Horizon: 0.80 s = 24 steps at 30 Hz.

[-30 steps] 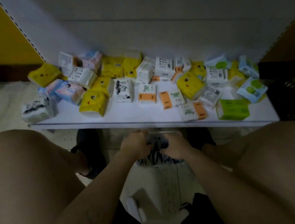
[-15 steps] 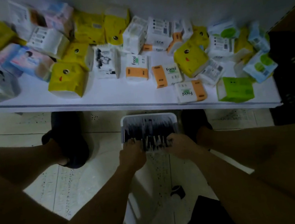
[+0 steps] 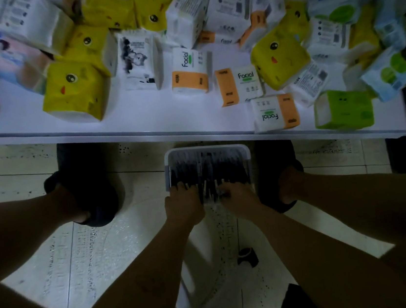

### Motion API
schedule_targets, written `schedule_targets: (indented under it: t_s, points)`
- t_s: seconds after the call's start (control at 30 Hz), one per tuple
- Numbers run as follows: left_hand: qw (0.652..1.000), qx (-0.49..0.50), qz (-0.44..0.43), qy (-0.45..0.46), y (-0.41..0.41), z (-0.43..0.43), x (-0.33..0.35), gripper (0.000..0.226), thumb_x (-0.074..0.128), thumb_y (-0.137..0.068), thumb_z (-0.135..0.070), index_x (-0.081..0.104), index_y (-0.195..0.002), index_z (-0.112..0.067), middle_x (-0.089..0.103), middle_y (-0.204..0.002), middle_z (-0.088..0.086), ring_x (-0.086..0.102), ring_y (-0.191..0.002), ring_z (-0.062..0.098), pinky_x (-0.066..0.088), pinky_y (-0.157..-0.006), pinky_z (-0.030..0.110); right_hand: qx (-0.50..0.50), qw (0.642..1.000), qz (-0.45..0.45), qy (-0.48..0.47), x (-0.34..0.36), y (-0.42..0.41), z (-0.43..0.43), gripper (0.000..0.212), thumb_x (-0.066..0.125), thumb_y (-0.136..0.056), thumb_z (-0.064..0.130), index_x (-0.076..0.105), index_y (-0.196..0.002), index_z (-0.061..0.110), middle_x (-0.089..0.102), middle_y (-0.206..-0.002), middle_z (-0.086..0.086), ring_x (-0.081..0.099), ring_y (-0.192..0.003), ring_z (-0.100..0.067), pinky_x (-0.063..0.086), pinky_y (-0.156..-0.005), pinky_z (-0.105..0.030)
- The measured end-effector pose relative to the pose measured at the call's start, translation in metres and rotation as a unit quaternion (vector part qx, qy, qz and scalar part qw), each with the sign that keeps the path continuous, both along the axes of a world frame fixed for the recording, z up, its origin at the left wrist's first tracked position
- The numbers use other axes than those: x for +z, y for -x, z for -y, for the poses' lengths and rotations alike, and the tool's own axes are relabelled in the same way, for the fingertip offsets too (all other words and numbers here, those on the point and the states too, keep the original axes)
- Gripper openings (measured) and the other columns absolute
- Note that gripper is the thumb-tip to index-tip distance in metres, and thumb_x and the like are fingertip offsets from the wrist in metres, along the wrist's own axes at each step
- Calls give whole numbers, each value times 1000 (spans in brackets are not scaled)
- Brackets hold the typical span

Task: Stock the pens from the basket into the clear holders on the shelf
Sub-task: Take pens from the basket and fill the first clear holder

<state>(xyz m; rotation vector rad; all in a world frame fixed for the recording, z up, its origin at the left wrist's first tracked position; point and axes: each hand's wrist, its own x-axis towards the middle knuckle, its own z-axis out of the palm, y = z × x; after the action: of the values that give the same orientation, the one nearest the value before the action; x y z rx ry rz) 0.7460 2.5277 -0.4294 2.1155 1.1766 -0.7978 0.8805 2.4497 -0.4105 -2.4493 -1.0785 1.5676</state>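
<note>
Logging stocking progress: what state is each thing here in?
White plastic basket: on the floor, filled.
Dark pens: packed in the basket.
Left hand: fingers among the pens, grip unclear.
Right hand: fingers among the pens, grip unclear.
White shelf: strewn with tissue packs.

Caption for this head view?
Left hand and right hand reach into white plastic basket of dark pens below tissue-stocked white shelf.
</note>
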Motion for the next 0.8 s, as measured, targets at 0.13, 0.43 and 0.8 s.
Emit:
schedule_targets:
  t_s: [0.13,0.43,0.8]
  points:
    - [1000,6,-4,-9,1,-1,1,43,53,-92,-22,48,-132,-10,36,-139,15,33,-132,35,39,-101,47,90,996,10,21,-11,6,-3,46,51,-95,14,49,-141,17,50,-139,-13,46,-127,-32,38,-103,-30]
    - [956,248,146,62,4,-10,3,26,54,-93,-8,63,-68,-5,61,-70,8,60,-69,24,44,-62,25,137,988,41,61,-35,7,1,59,49,-97,28,29,-152,26,13,-159,-14,16,-145,-38,20,-119,-43]
    - [899,339,223,167,20,-20,33,67,66,-86,-7,32,-143,-19,65,-111,14,62,-75,19,45,-56,21,8,999,-12,42,-26,5,-21,22,54,-95,23,62,-78,12,56,-76,-6,53,-71,-22,43,-64,-27]
